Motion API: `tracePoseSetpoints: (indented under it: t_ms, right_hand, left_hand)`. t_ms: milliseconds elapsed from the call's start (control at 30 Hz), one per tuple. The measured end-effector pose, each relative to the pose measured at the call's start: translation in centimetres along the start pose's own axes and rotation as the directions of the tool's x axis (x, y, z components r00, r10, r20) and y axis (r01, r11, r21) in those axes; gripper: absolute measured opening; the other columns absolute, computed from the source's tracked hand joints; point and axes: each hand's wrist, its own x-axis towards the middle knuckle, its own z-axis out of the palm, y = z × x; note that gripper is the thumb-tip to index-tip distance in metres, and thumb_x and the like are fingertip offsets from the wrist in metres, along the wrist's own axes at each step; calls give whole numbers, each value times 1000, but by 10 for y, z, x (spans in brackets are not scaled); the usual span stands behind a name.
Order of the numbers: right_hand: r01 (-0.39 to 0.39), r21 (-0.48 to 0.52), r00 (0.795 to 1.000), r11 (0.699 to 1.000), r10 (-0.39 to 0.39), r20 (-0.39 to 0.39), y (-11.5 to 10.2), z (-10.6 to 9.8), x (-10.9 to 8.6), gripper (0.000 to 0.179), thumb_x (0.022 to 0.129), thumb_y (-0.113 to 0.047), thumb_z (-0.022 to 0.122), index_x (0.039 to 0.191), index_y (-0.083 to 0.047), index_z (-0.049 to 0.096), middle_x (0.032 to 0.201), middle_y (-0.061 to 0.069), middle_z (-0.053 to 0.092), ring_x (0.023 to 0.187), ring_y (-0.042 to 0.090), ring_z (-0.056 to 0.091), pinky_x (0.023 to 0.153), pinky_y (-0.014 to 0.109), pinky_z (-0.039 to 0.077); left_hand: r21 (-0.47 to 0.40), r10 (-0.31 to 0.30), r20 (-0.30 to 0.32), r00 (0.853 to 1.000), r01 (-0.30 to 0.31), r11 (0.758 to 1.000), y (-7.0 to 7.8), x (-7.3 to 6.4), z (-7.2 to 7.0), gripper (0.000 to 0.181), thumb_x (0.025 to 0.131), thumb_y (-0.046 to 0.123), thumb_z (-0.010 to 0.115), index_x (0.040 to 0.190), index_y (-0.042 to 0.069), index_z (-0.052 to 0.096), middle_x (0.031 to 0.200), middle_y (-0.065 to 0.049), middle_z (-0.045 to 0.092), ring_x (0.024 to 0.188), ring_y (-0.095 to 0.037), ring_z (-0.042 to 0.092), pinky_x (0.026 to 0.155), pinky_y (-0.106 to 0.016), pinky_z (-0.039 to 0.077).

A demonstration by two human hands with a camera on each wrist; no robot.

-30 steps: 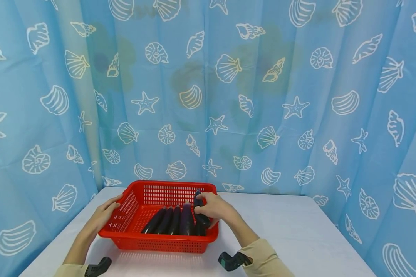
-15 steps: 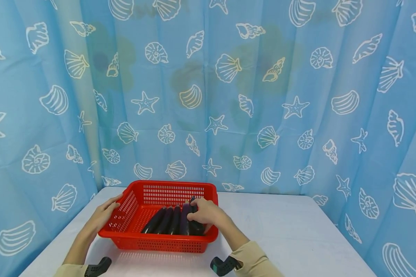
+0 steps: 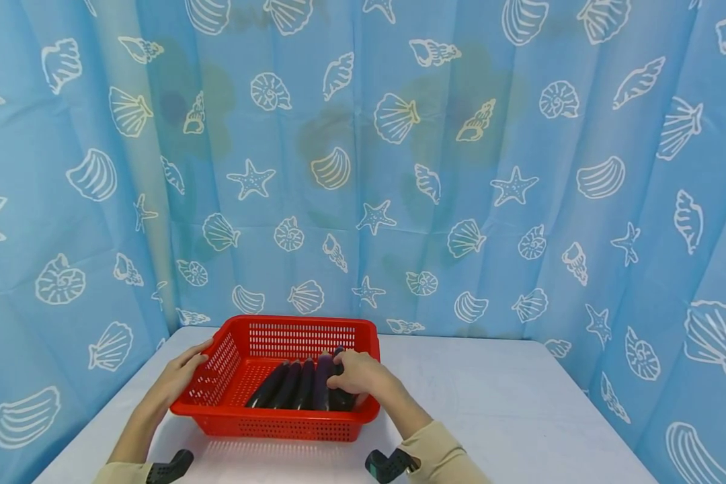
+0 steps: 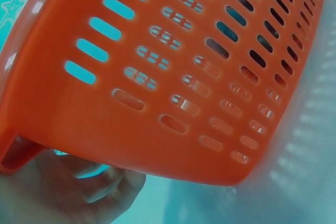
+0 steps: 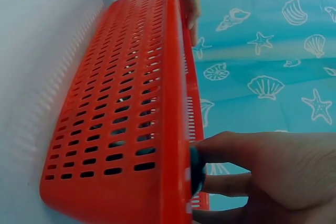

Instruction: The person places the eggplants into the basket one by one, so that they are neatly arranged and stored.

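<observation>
A red perforated plastic basket stands on the table. Several dark purple eggplants lie side by side in its right half. My left hand holds the basket's left rim; in the left wrist view its bent fingers show below the basket wall. Inside the right end, my right hand grips the rightmost eggplant, with thumb and fingers round its upper part. The right wrist view shows just a dark piece of that eggplant behind the rim; the rest is hidden.
The white table extends to the right of the basket. A blue shell-print curtain hangs behind and at both sides. Black wrist devices sit on both forearms.
My right hand has moved left and slightly down with the eggplant, which now lies against the row of others. The left hand and the basket have stayed in place.
</observation>
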Motion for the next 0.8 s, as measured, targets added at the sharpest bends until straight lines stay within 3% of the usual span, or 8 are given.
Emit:
tracePoseSetpoints:
  t_ms: [367,800]
  right_hand:
    - [-13,-68,998,998,17,62,-5,-9,-4,48,84,-17,76,129,-6,63,106,15,69,72,21,64,63,37,61]
    - [-11,-70,998,997,15,55,-7,-7,-6,50,81,-15,78,128,-5,63,109,15,69,73,21,64,65,37,61]
  left_hand:
    - [-16,12,1,1000,-12,1000,1,-2,1,56,106,35,33,156,10,24,151,-33,33,108,-29,62,81,-37,61]
    - [-12,-1,2,1000,1,1000,1,-3,2,57,106,36,33,156,11,23,151,-32,33,114,-36,58,83,-38,60]
